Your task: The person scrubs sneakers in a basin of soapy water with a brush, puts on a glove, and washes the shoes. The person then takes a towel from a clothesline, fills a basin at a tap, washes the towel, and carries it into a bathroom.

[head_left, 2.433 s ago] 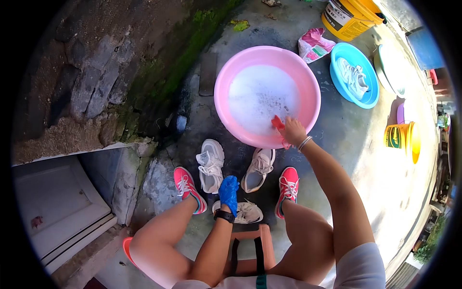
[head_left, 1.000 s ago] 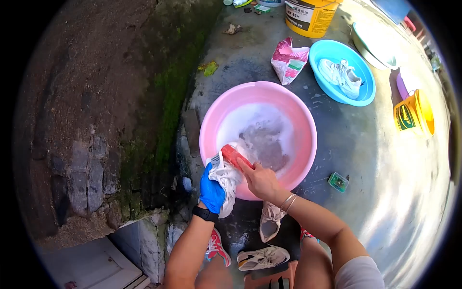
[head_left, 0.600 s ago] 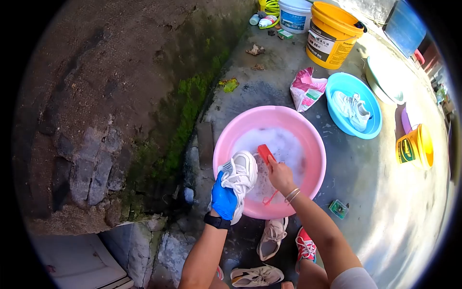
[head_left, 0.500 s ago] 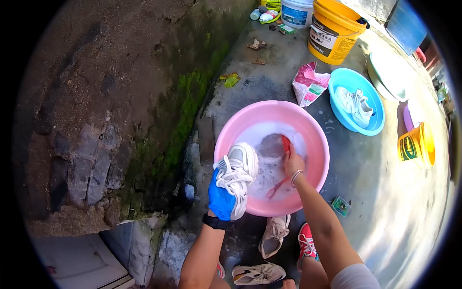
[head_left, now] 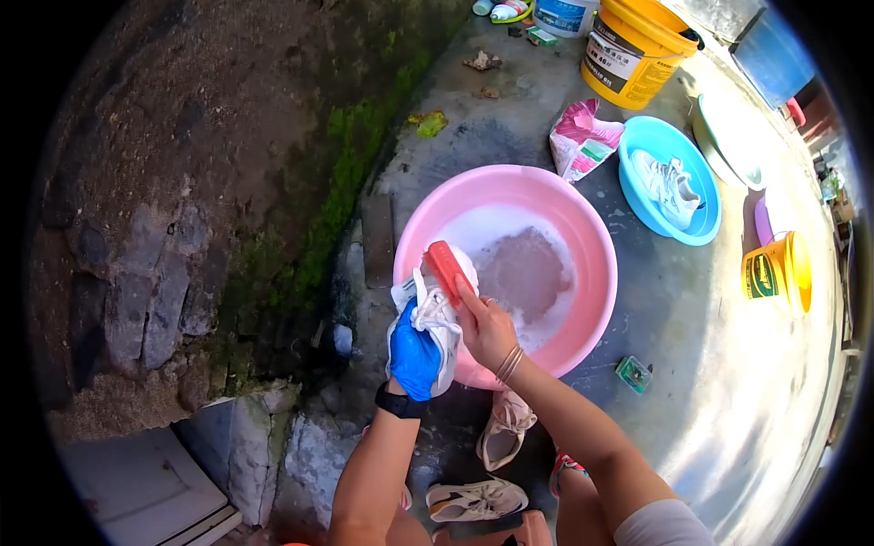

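Observation:
My left hand [head_left: 415, 353], in a blue glove, is closed around a white sneaker [head_left: 443, 337] at the left side of a pink basin [head_left: 599, 264]. My right hand [head_left: 489, 329], bare, grips a red scrub brush [head_left: 443, 264] laid over the toe end of the sneaker. Its bristles are hidden from me. Grey, sudsy water [head_left: 523, 273] fills the bottom of the basin, with white foam around the edge.
Beyond the basin are a pink bag [head_left: 580, 146] and a blue basin [head_left: 642, 211] with a white sneaker [head_left: 675, 191] in it. Two worn shoes, one a beige sneaker [head_left: 473, 500], lie near my feet. A mossy wall [head_left: 300, 227] borders the left.
My right hand has lifted the red brush out of the water and brought it left onto the sneaker. The sneaker is now tilted and partly covered by the brush.

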Available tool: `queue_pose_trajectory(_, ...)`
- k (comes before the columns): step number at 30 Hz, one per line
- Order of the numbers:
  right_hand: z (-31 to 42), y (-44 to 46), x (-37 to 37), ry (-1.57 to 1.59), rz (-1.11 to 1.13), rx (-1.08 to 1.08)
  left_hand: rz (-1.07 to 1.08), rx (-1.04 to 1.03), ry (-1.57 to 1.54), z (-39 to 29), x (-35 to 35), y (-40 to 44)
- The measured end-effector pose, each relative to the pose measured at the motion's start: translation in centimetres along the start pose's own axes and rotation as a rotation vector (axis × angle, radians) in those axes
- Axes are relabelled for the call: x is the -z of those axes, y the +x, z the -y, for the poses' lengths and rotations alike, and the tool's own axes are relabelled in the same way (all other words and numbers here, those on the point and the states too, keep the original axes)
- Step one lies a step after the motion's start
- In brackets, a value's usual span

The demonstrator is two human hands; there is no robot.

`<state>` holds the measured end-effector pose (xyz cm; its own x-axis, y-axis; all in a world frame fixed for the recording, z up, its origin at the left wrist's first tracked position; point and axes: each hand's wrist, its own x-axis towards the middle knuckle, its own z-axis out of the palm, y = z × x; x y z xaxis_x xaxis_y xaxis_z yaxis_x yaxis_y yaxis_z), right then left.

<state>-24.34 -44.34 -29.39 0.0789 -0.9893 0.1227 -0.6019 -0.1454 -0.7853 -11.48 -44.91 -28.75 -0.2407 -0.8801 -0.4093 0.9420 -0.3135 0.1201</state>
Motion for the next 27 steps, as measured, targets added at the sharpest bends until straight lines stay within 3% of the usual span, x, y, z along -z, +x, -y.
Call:
queue_pose_trajectory(2, 0.0, 0.9, -0.4, 0.016, 0.002, -0.020, 0.315, 0.119, -0.287, -0.6, 2.5, 0.9)
queue_pose_trajectory(4, 1.9, -0.7, -0.2, 0.089, 0.036, -0.011, -0.101, -0.119, 0.036, -0.7, -3.0, -1.4)
queue_pose_trajectory(5, 3.2, -3.6, -0.2, 0.103, 0.077, -0.004, -0.178, -0.122, 0.083, -1.3, 0.0, -0.1)
queue_pose_trajectory(7, 2.2, -5.6, -1.0, 0.138, 0.055, 0.062, -0.392, -0.154, 0.293, -0.7, -2.3, -0.7)
queue_pose_trajectory(8, 1.2, -4.1, 0.1, 0.014, 0.163, -0.032, -0.181, -0.102, 0.093, -0.4, -1.7, -0.5)
queue_pose_trajectory(10, -1.8, -1.0, -0.1, -0.183, 0.059, -0.109, 0.224, 0.030, -0.280, -0.8, 1.4, 0.1)
queue_pose_trajectory(11, -4.4, 0.7, -0.2, -0.214, 0.077, -0.258, 0.109, 0.090, -0.282, -1.1, 3.3, 0.9)
queue_pose_trajectory(12, -7.3, 2.2, -0.2, -0.243, 0.092, -0.398, 0.190, 0.112, -0.296, -1.3, 3.0, 1.0)
queue_pose_trajectory(13, -9.9, 2.7, 0.2, -0.241, 0.015, -0.474, 0.267, 0.138, -0.307, -1.6, 2.6, 1.1)
queue_pose_trajectory(15, -14.3, 2.8, 0.4, -0.252, -0.147, -0.616, 0.188, 0.214, -0.458, -2.0, 1.0, 0.3)
queue_pose_trajectory(17, -16.3, 1.9, -0.3, -0.282, -0.299, -0.749, 0.026, 0.033, -0.193, -1.6, 1.2, 0.6)
queue_pose_trajectory(20, -15.3, 0.6, -1.7, 0.475, 0.028, -0.830, 0.052, 0.061, -0.148, -2.1, 1.1, 0.0)
queue_pose_trajectory(21, -11.4, 0.3, -0.1, 0.846, 0.075, -0.919, 0.096, 0.102, -0.215, -2.4, 1.2, -0.4)
queue_pose_trajectory(23, -8.3, 0.3, -0.6, 0.694, 0.024, -0.554, 0.129, 0.159, -0.313, -2.9, 1.7, -0.7)
queue_pose_trajectory(24, -6.7, 0.1, -0.7, 0.620, -0.010, -0.384, 0.012, 0.101, -0.193, -2.8, 1.4, -0.9)
queue_pose_trajectory(26, -3.3, 0.5, 0.5, 0.430, 0.015, -0.320, -0.215, -0.005, 0.055, -2.2, 0.8, -0.7)
queue_pose_trajectory(27, -2.2, 1.1, 1.0, 0.330, 0.020, -0.279, -0.174, 0.037, 0.126, -2.4, 1.3, -0.3)
